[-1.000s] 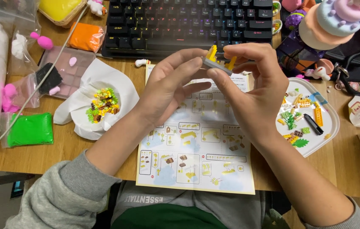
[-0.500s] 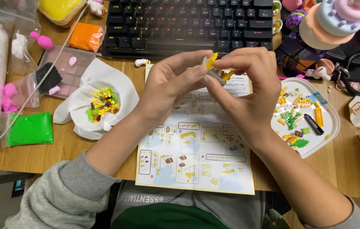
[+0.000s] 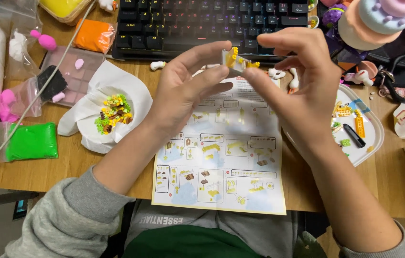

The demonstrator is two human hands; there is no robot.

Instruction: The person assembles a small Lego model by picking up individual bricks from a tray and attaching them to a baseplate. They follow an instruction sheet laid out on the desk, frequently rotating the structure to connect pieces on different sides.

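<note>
1. Left hand point(image 3: 183, 91) and right hand point(image 3: 298, 91) were raised together above the worktop point(image 3: 69, 162), fingertips of both pinched on one small brick assembly point(image 3: 237, 59).
2. The assembly was hard glossy plastic: a pale grey blocky base with yellow studded bits on top and at one end. It sat in the air between the two hands, over the top edge of the instruction sheet point(image 3: 221, 157) and just in front of the keyboard point(image 3: 212, 21).
3. One instruction sheet, flat paper, printed with boxed step pictures in pale blue and yellow, lay under the hands.
4. One black keyboard with blocky keys lay beyond it.
5. One crumpled white bag point(image 3: 92, 114), soft and wrinkled, held a heap of tiny green, yellow and brown bricks point(image 3: 113, 112), too many to count.
6. One white rounded plastic tray point(image 3: 377, 129) on the right held loose pieces, among them an orange brick and a black stick-like tool.
7. One green soft clay slab point(image 3: 31, 141) in clear wrap and one orange slab point(image 3: 94, 36), also bagged, lay on the left.
8. The worktop was smooth light wood. Grey ribbed sleeves were pushed up both arms.
</note>
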